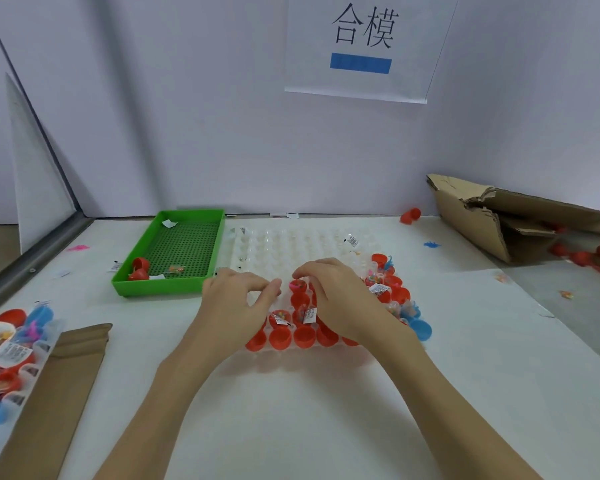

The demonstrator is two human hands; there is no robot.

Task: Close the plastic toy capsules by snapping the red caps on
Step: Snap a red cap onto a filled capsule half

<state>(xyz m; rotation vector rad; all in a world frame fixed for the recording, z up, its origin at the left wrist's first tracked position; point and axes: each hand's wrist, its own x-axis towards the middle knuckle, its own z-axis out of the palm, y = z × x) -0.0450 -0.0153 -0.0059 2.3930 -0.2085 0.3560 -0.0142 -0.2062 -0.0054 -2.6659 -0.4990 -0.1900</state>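
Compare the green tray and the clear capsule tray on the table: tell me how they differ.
The green tray is opaque with raised walls and a gridded floor; the clear capsule tray is see-through and moulded into rows of cups. The green tray holds only a few loose pieces, among them red caps; the clear tray's near rows are packed with red capsules. Both hands work over the clear tray, none at the green one. Both trays lie flat, side by side.

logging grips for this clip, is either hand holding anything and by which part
Cannot be told. Both hands, left hand and right hand, hover with curled fingers over the clear plastic tray of red capsule halves; no grip shows.
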